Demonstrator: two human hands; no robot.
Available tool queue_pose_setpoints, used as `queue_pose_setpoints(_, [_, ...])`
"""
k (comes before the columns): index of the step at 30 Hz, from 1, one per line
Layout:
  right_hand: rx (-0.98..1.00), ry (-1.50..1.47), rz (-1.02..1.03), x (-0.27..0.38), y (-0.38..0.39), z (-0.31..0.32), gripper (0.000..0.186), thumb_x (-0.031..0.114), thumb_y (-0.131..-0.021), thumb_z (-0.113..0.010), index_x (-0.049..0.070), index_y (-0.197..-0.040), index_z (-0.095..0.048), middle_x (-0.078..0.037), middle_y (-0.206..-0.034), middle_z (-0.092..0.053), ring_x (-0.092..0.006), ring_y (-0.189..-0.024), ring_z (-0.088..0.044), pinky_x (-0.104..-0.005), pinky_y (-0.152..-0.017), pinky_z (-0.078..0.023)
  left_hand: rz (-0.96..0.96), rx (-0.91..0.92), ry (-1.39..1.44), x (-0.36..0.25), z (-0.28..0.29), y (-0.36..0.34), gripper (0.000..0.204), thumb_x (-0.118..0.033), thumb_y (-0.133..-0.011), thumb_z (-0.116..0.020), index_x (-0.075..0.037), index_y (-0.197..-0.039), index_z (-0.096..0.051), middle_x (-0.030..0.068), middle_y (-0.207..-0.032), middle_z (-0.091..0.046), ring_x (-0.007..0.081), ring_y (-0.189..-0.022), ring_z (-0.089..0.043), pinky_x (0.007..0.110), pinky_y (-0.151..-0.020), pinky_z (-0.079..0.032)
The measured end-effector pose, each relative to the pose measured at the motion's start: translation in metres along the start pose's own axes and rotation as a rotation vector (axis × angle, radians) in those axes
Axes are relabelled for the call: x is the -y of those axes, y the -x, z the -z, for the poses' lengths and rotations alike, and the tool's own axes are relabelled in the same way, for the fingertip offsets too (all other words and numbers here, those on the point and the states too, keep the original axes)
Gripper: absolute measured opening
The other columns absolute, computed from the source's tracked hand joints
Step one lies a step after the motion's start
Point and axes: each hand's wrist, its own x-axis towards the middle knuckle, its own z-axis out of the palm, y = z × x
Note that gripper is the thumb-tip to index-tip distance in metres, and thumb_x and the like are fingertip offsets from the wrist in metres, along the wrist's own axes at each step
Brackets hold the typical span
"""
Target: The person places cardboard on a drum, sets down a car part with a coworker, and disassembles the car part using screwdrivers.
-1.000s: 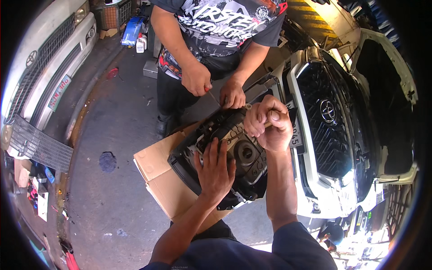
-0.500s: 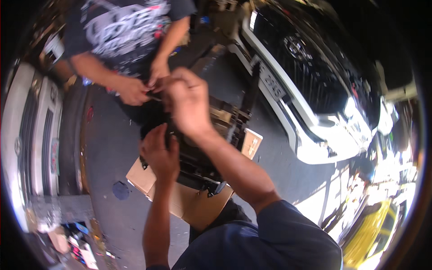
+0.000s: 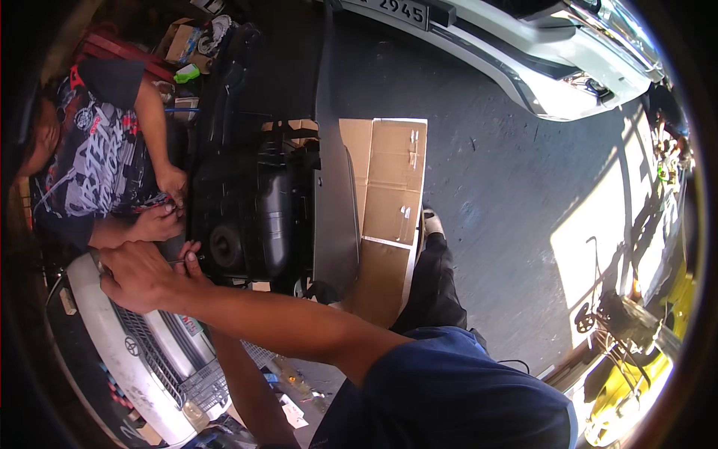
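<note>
A large black moulded plastic car part [image 3: 277, 224] with a round recess lies before me. At its near left edge, my left hand [image 3: 193, 262] has its fingers pinched, partly hidden behind my right forearm. My right hand [image 3: 138, 277] is closed just left of it, its arm crossing over the left one. Something thin and dark runs between my two hands, too small to name. Close beyond my hands, a co-worker's hand [image 3: 157, 223] has curled fingers at the part's left side, and the co-worker's other hand [image 3: 172, 183] reaches down near it.
Flattened cardboard [image 3: 396, 179] lies under and right of the black part. A white car front [image 3: 516, 63] stands at the far right, and a worn white bumper with a grille [image 3: 123, 325] at the near left. Boxes [image 3: 179, 41] and a bright green item [image 3: 187, 72] are behind the co-worker.
My view has swung, and the black part and cardboard show more fully. My right hand has come down from its raised place to the part's left edge, crossing over my left arm.
</note>
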Motion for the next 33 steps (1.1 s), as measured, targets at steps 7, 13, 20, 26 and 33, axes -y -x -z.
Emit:
queue_pose_setpoints(7, [-0.152, -0.210, 0.106, -0.007, -0.001, -0.003, 0.025, 0.022, -0.081, -0.055, -0.002, -0.077, -0.058, -0.023, -0.079, -0.064, -0.0388, -0.079, -0.063, -0.0485, -0.077, -0.048, 0.023, -0.036, -0.008, -0.014, -0.004, -0.007, 0.031, -0.019, -0.098, -0.052, 0.003, -0.120, -0.057, 0.0119, -0.114, -0.064, 0.0214, -0.109, -0.057, 0.035, -0.103, -0.038])
queue_pose_setpoints(13, [-0.142, -0.088, 0.007, 0.003, -0.005, 0.003, 0.021, 0.017, -0.085, -0.053, -0.003, -0.084, -0.056, -0.023, -0.081, -0.062, -0.0393, -0.079, -0.062, -0.0483, -0.076, -0.047, 0.083, -0.087, -0.012, -0.015, -0.004, 0.001, 0.031, -0.019, -0.099, -0.051, 0.003, -0.120, -0.056, 0.0119, -0.113, -0.064, 0.0208, -0.106, -0.058, 0.035, -0.101, -0.039])
queue_pose_setpoints(20, [-0.508, -0.124, 0.124, 0.008, -0.001, -0.014, 0.025, 0.019, -0.086, -0.055, -0.003, -0.072, -0.058, -0.024, -0.072, -0.061, -0.0405, -0.076, -0.061, -0.0495, -0.073, -0.047, 0.148, -0.135, -0.012, -0.020, -0.013, 0.011, 0.032, -0.020, -0.100, -0.050, 0.004, -0.120, -0.056, 0.0119, -0.111, -0.065, 0.0201, -0.103, -0.059, 0.034, -0.100, -0.041])
queue_pose_setpoints(26, [-0.027, -0.236, 0.107, -0.006, -0.014, 0.026, 0.021, 0.016, -0.087, -0.054, -0.004, -0.080, -0.056, -0.024, -0.079, -0.059, -0.0398, -0.080, -0.059, -0.0483, -0.074, -0.046, 0.056, -0.150, 0.433, -0.032, -0.018, 0.018, 0.022, -0.012, -0.097, -0.050, 0.003, -0.109, -0.063, 0.0117, -0.104, -0.067, 0.0183, -0.098, -0.060, 0.031, -0.094, -0.043])
queue_pose_setpoints(33, [-0.369, -0.203, 0.074, 0.015, 0.002, -0.008, 0.024, 0.019, -0.085, -0.057, -0.003, -0.077, -0.059, -0.023, -0.082, -0.061, -0.0389, -0.085, -0.060, -0.0472, -0.076, -0.046, -0.020, -0.088, 0.037, 0.007, 0.000, 0.009, 0.022, -0.009, -0.094, -0.053, 0.007, -0.107, -0.063, 0.0109, -0.104, -0.068, 0.0208, -0.095, -0.063, 0.033, -0.089, -0.048])
